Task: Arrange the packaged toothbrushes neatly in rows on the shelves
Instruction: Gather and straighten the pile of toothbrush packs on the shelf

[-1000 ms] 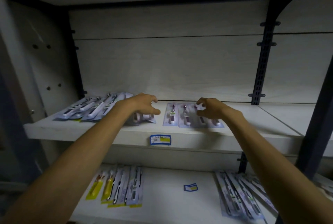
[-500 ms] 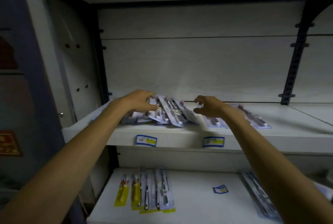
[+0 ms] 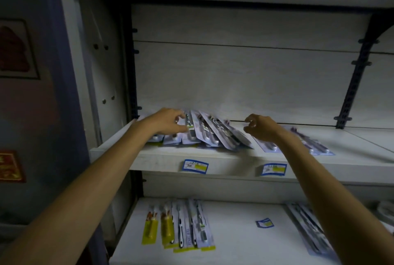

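Note:
A fanned, overlapping pile of packaged toothbrushes [image 3: 215, 134] lies at the left of the middle shelf [image 3: 234, 159]. My left hand [image 3: 168, 122] reaches onto the pile's left side, thumb and fingers pinching the top of one package [image 3: 188, 125]. My right hand [image 3: 263, 129] hovers just right of the pile with loosely curled fingers, holding nothing. Behind my right wrist a few more packages [image 3: 311, 144] lie flat. On the lower shelf [image 3: 241, 245] a tidy row of packages [image 3: 181, 224] sits at the left and another group [image 3: 307, 228] at the right, partly hidden by my right forearm.
Two blue-and-yellow price labels [image 3: 195, 166] [image 3: 274, 169] are stuck on the middle shelf's front edge, and a loose label [image 3: 264, 222] lies on the lower shelf. A dark slotted upright [image 3: 352, 85] stands at the back right. The cabinet's side panel [image 3: 100, 73] closes the left.
The view has swung left and closer. My left hand has moved onto the fanned pile and taken hold of a package. My right hand has stayed curled beside the pile.

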### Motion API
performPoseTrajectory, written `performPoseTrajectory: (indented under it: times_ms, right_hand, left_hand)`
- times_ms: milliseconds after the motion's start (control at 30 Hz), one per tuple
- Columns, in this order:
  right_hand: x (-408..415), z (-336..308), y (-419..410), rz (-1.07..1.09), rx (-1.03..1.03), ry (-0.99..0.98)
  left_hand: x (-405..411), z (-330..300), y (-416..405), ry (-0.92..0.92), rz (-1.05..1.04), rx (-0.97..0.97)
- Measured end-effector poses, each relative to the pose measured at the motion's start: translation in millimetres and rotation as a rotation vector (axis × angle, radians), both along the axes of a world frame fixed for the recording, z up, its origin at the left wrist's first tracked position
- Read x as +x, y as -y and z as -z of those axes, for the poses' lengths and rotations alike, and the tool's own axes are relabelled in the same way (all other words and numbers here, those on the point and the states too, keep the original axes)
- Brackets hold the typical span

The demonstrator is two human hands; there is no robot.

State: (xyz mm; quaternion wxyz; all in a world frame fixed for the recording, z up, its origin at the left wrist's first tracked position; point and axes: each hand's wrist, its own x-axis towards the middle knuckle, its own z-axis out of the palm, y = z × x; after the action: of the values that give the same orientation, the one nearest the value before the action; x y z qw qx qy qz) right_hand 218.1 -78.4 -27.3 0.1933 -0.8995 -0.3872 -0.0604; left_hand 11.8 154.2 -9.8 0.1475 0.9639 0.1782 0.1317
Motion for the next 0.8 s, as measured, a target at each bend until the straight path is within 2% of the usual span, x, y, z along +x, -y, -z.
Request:
performPoseTrajectory:
  times_ms: [367,800]
  right_hand:
    - [14,8,4,-0.079,0.076,-0.031]
    - [-15,-5,-67,-0.209,-0.001,-0.006]
  left_hand:
    - [-3,-5,2,0.057,-0.06,0.006]
    - [-34,-6,-66,0.037,-0.183,-0.064]
